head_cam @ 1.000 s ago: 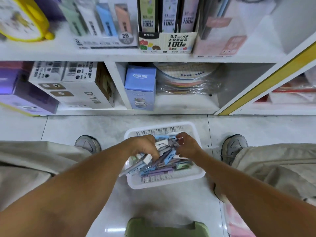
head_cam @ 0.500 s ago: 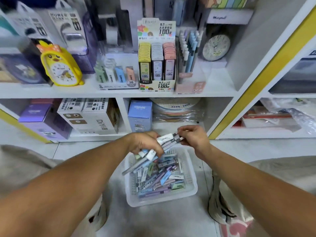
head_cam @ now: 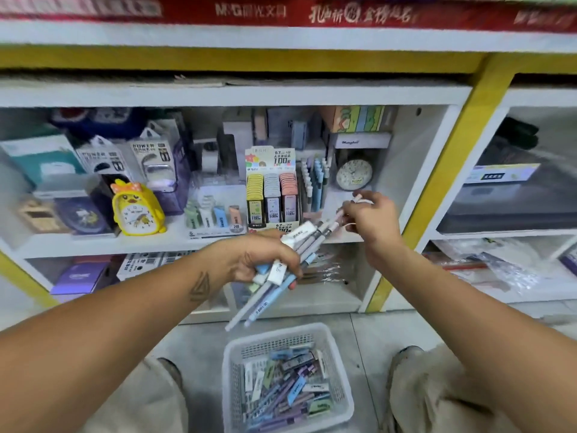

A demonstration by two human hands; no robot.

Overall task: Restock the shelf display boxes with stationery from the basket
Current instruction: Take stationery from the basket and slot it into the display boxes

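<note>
Now, with your left hand [head_cam: 265, 260] clamped round the bundle of pens [head_cam: 299, 251] above the basket [head_cam: 340, 398], keep your right hand's [head_cam: 373, 220] pinch on one pen [head_cam: 345, 209] and slide it upright into the pen display box [head_cam: 313, 185] on the far shelf.

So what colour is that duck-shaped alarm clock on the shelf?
Yellow, with an orange bow; the duck-shaped alarm clock shows clearly in the head view.

My left hand [head_cam: 265, 260] and right hand [head_cam: 373, 218] lie above the basket [head_cam: 232, 354], before the shelf [head_cam: 103, 245]; pens [head_cam: 282, 393] lie in the basket.
</note>
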